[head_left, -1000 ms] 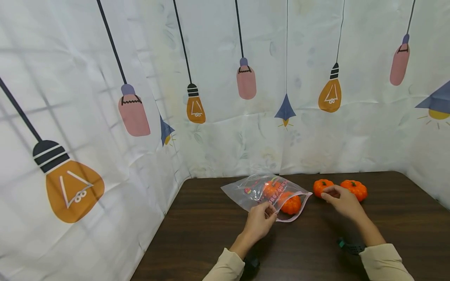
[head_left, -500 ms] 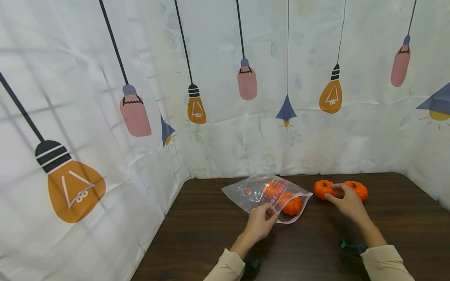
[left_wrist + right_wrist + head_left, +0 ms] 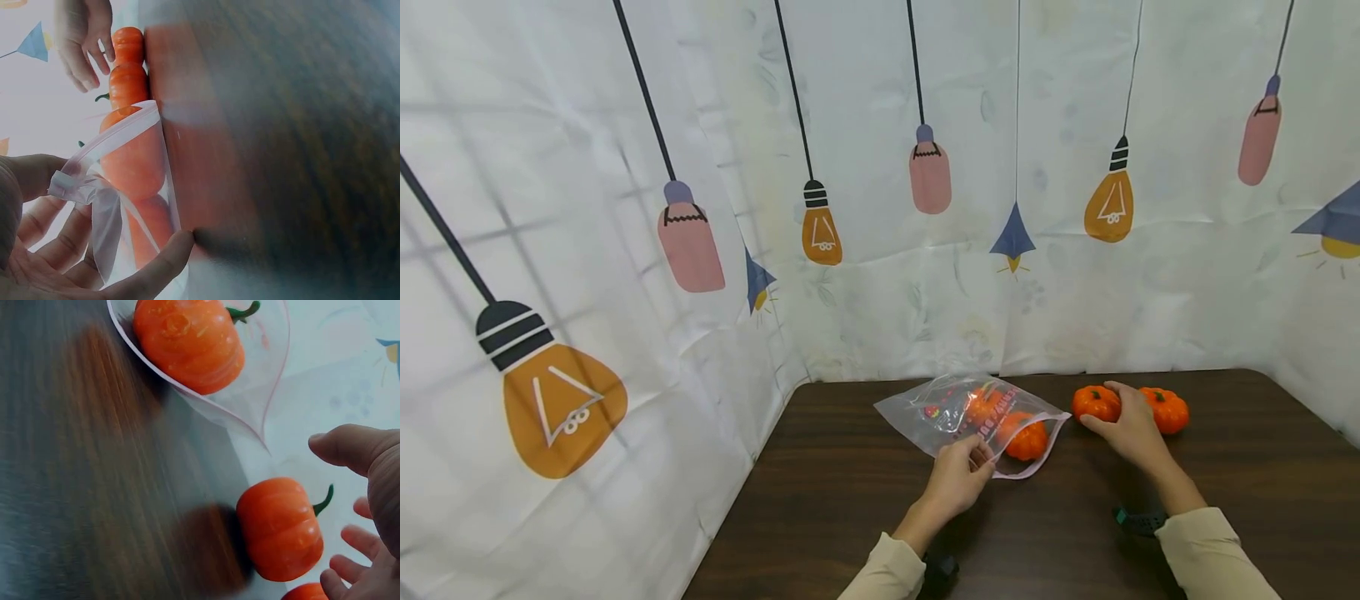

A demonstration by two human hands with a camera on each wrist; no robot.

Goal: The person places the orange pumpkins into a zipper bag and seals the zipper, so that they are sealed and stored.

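A clear zip bag point(image 3: 910, 412) with pink print and a pink-edged mouth lies on the table, its mouth facing right. Inside are two small orange pumpkins point(image 3: 1026, 437), one behind the other. My left hand point(image 3: 958, 475) pinches the near edge of the bag's mouth, lifting the film, as the left wrist view shows close up. Right of the bag sits a loose pumpkin point(image 3: 281, 531) with a green stem. My right hand point(image 3: 1131, 429) is spread over it, thumb on the near side, apart from its skin in the right wrist view. Another loose pumpkin point(image 3: 1168, 411) is partly behind this hand.
The dark wood table point(image 3: 820, 483) reaches back to a white curtain point(image 3: 880, 317) printed with lamps and bulbs. More of this curtain stands along the left side. A dark strap point(image 3: 1138, 522) is on the right wrist.
My right hand has spread its thumb and fingers and shifted slightly left and down, onto the nearer loose pumpkin. The left hand keeps its hold on the bag.
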